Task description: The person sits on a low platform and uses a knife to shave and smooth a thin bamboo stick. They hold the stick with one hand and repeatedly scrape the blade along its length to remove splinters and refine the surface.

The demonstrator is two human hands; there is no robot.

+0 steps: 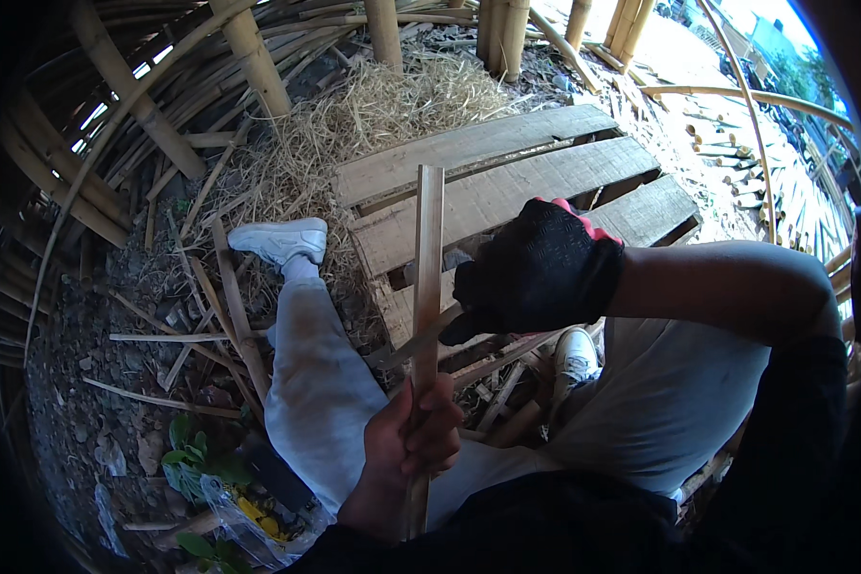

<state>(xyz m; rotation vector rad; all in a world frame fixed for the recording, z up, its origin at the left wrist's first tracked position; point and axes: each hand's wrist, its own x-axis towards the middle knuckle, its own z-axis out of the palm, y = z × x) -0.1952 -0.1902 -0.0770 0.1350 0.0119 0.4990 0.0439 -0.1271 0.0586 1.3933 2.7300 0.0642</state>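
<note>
My left hand (419, 435), bare, is wrapped round the lower part of a flat bamboo strip (430, 239). The strip stands nearly upright in front of me, its top end reaching over the wooden pallet. My right hand (538, 273), in a black glove with a red cuff, is closed beside the strip. From it a knife blade (402, 355) runs down to the left and crosses the strip just above my left fingers. The glove hides the knife's handle.
A slatted wooden pallet (507, 187) lies ahead between my feet. Behind it are a heap of shavings (373, 110) and upright bamboo poles (255, 57). Split strips (234, 316) litter the ground at left. Near my left leg lies a plastic bag (249, 521). Cut bamboo (794, 201) is piled far right.
</note>
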